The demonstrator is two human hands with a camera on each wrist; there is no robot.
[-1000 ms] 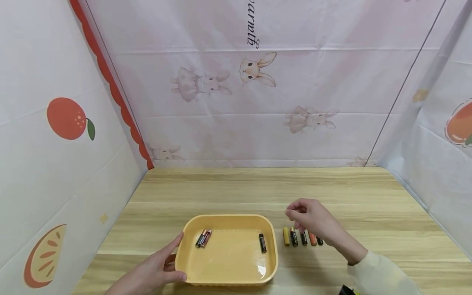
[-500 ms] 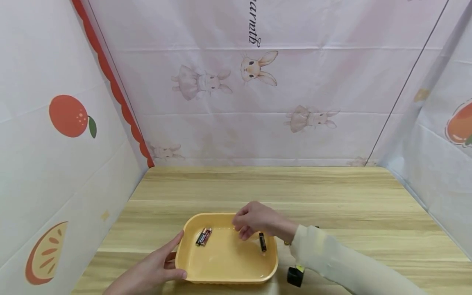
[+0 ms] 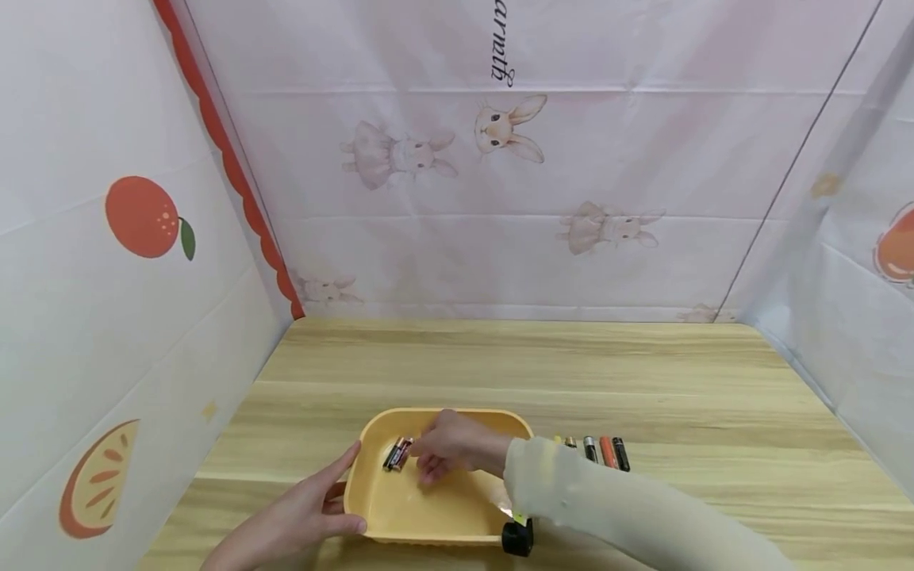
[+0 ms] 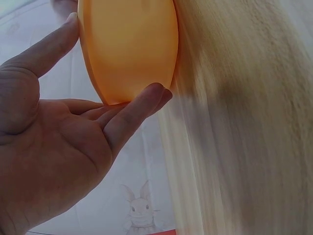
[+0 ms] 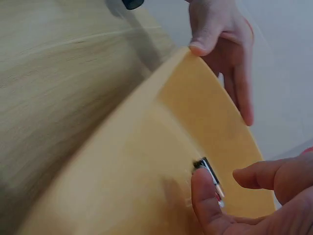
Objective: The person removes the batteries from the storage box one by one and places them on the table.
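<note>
My left hand [image 3: 303,507] grips the left end of a yellow plastic tray [image 3: 428,539], thumb at the near corner and fingers along the side wall. In the left wrist view, its fingers [image 4: 132,115] lie against the tray's outer end. Inside the tray, two AA-type batteries [image 3: 397,454] lie side by side at the left. My right hand [image 3: 453,444] reaches in just right of them. In the right wrist view, its thumb and finger stand apart on either side of the batteries [image 5: 211,176], with a gap between. My right forearm covers the tray's right part.
Right of the tray, several batteries stand in a row on the wooden table [image 3: 643,373], among them an orange one [image 3: 608,451] and a black one [image 3: 621,454]. A black device [image 3: 517,537] hangs at my right wrist, over the tray's near-right corner. Printed cloth walls [image 3: 428,262] enclose the table.
My right hand has moved left from over the battery row into the tray, beside the two batteries. The single black battery in the tray is now hidden. My left hand stays on the tray.
</note>
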